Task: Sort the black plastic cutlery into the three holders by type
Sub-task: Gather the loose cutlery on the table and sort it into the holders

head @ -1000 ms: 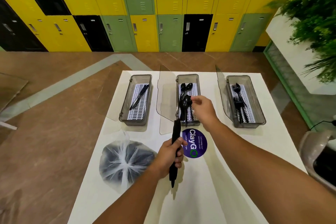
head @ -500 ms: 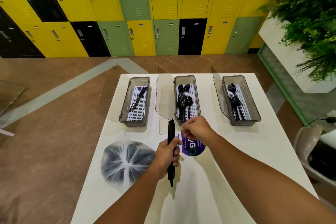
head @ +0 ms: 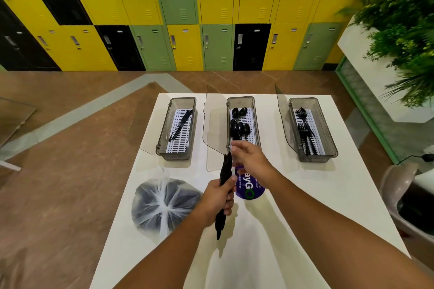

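Over table [head: 305,195], cutlery bundle [head: 226,166] upright within left hand [head: 216,198] grip.

Grips cutlery bundle [head: 226,168] upright in left hand [head: 217,197] above table [head: 305,195]; holds right hand [head: 252,161] at its top, fingers [head: 236,146] too blurred to tell grasp; beyond, knives [head: 180,124] in left holder [head: 164,145], spoons [head: 239,124] in middle holder [head: 256,122], forks [head: 304,129] in right holder [head: 328,138]; tied bag [head: 164,204] left of hand.

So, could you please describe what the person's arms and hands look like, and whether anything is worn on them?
The left forearm and right forearm are bare, no sleeves in view. The left hand and right hand wear no gloves; no watch, ring or bracelet shows.
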